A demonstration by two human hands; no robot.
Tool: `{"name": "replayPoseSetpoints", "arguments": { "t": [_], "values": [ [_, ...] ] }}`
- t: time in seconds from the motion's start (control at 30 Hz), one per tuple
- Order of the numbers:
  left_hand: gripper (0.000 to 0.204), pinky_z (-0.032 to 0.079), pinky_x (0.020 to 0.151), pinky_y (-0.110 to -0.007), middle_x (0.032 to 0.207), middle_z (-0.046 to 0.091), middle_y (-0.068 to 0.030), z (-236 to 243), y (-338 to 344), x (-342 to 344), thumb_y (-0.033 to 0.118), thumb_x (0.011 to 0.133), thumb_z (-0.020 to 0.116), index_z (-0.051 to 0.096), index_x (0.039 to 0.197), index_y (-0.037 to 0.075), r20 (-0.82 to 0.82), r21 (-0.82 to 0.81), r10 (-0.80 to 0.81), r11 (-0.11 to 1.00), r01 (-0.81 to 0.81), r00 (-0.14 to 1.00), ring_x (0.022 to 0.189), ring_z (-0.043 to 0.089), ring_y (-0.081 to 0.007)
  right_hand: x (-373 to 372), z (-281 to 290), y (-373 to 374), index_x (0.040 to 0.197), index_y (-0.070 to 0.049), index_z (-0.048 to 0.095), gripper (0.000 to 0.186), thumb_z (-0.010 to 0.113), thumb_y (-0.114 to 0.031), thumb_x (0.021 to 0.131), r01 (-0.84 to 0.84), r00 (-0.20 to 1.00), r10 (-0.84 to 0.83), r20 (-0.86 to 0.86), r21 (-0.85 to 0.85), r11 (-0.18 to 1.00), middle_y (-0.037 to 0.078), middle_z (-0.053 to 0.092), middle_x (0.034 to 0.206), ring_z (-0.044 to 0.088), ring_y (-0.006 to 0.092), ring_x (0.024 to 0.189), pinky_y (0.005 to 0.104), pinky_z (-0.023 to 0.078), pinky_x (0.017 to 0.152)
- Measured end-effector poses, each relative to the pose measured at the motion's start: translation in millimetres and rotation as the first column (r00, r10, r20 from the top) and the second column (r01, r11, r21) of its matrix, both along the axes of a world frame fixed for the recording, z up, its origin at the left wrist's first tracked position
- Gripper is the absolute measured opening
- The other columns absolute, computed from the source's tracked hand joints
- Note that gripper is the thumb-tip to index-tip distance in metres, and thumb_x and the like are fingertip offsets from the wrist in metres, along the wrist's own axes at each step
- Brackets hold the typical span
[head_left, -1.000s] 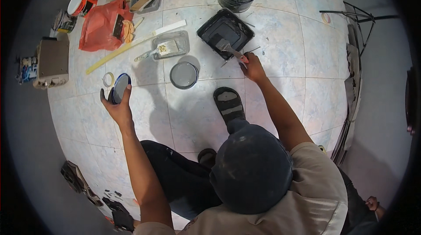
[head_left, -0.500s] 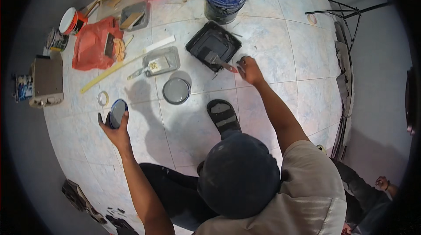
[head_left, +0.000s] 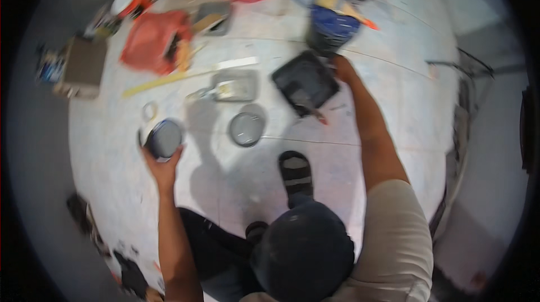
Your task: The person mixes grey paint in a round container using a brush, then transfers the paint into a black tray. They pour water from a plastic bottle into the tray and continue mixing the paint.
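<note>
My left hand is wrapped round a small blue-rimmed paint can with grey inside, held above the floor at the left. My right hand is at the far right edge of a black paint tray. Motion blur smears its fingers, so whether they grip the edge does not show. A paintbrush lies in the tray, its reddish handle sticking out over the near side. Between my hands, a round lid-like piece, grey inside, rests on the floor.
Behind the tray stands a dark bucket with a blue lid and a wide brush on top. A clear container, a yellow-white strip, a tape roll and a red plastic sheet lie leftward. My sandalled foot is in front.
My right hand has moved away from beside the brush handle, up to the tray's far right edge. The can in my left hand has turned to show more of its grey top. The view has shifted.
</note>
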State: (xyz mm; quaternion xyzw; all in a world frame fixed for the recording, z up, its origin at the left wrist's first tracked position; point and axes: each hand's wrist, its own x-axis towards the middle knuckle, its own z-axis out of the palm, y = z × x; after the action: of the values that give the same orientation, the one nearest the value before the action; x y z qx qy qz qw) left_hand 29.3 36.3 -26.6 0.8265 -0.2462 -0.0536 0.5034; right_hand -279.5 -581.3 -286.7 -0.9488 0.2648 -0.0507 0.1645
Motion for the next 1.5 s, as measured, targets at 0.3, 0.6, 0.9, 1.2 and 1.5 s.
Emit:
{"name": "replayPoseSetpoints", "arguments": {
  "t": [0.3, 0.6, 0.9, 1.2, 1.5],
  "values": [
    [0.141, 0.020, 0.128, -0.051, 0.148, 0.058, -0.0225, 53, -34, -36, 0.040, 0.055, 0.103, 0.021, 0.163, 0.001, 0.213, 0.145, -0.280, 0.957, 0.253, 0.936, 0.139, 0.055, -0.0366, -35, 67, 23, 0.096, 0.001, 0.065, 0.025, 0.071, -0.014, 0.077, 0.004, 0.923, -0.003, -0.386, 0.002, 1.000, 0.030, 0.071, 0.095, 0.070, 0.0489, 0.095, 0.0555, 0.056, 0.084],
    [0.147, 0.044, 0.116, -0.049, 0.152, 0.049, -0.0283, 56, -77, -54, 0.027, 0.057, 0.104, 0.008, 0.166, 0.004, 0.209, 0.123, -0.481, 0.877, 0.465, 0.851, 0.139, 0.053, -0.0386, -80, 231, 121, 0.095, 0.002, 0.072, 0.016, 0.074, -0.013, 0.090, 0.429, 0.853, -0.463, 0.241, 0.183, 0.885, 0.014, 0.074, 0.084, 0.068, 0.0250, 0.073, 0.0331, 0.053, 0.072],
    [0.140, 0.036, 0.123, -0.048, 0.151, 0.054, -0.0234, 56, -99, -73, 0.022, 0.056, 0.103, 0.015, 0.163, 0.003, 0.027, -0.039, -0.529, 0.847, 0.530, 0.848, 0.143, 0.051, -0.0381, 41, 356, 313, 0.103, 0.005, 0.076, 0.017, 0.080, 0.006, 0.086, -0.311, 0.661, -0.220, 0.717, 0.529, 0.790, 0.015, 0.078, 0.102, 0.076, 0.0211, 0.091, 0.0325, 0.059, 0.081],
    [0.142, 0.039, 0.121, -0.046, 0.151, 0.054, -0.0200, 57, -89, -74, 0.024, 0.055, 0.103, 0.015, 0.164, 0.004, 0.078, -0.023, -0.561, 0.825, 0.564, 0.824, 0.142, 0.052, -0.0373, 78, 351, 321, 0.101, 0.005, 0.076, 0.016, 0.080, 0.004, 0.085, -0.416, 0.684, 0.013, 0.729, 0.374, 0.829, 0.017, 0.078, 0.098, 0.077, 0.0236, 0.087, 0.0328, 0.060, 0.076],
    [0.142, 0.030, 0.120, -0.043, 0.150, 0.059, -0.0182, 63, -81, -72, 0.028, 0.054, 0.103, 0.017, 0.165, 0.005, 0.128, 0.035, -0.490, 0.871, 0.490, 0.862, 0.142, 0.053, -0.0352, 74, 346, 337, 0.097, 0.003, 0.076, 0.015, 0.082, 0.000, 0.083, -0.389, 0.716, 0.015, 0.698, 0.381, 0.839, 0.015, 0.079, 0.094, 0.078, 0.0238, 0.082, 0.0322, 0.060, 0.072]
  ]
}}
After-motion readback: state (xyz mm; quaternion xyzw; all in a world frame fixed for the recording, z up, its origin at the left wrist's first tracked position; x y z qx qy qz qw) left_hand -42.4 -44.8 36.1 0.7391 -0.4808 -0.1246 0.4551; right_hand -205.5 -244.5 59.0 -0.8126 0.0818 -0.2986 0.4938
